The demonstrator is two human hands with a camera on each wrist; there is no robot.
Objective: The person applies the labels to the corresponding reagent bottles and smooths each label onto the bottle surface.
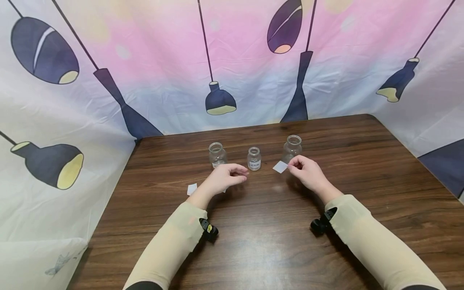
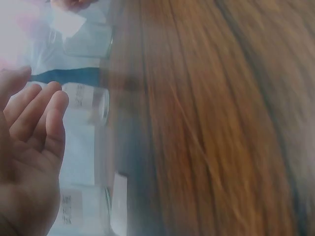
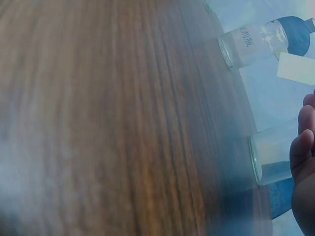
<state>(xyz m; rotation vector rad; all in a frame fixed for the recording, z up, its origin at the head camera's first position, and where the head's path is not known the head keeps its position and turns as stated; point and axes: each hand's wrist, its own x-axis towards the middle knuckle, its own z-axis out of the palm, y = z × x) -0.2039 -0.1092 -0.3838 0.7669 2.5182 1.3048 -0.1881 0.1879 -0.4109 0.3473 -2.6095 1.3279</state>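
Observation:
My right hand (image 1: 307,172) pinches a small white paper label (image 1: 280,166) by its edge, just in front of the right glass jar (image 1: 293,148). That jar shows no label on the part in view. My left hand (image 1: 226,177) hovers with relaxed fingers and holds nothing, in front of the left glass jar (image 1: 216,153), which carries a white label partly hidden by the hand. Between the hands stands a smaller glass bottle (image 1: 254,159) with a printed label on its front. In the right wrist view the held label (image 3: 296,68) hangs beyond the fingertips.
One white paper piece (image 1: 192,189) lies on the brown wooden table (image 1: 253,233) left of my left wrist. The corner of another shows beside the left hand. A patterned cloth (image 1: 163,60) hangs behind the table.

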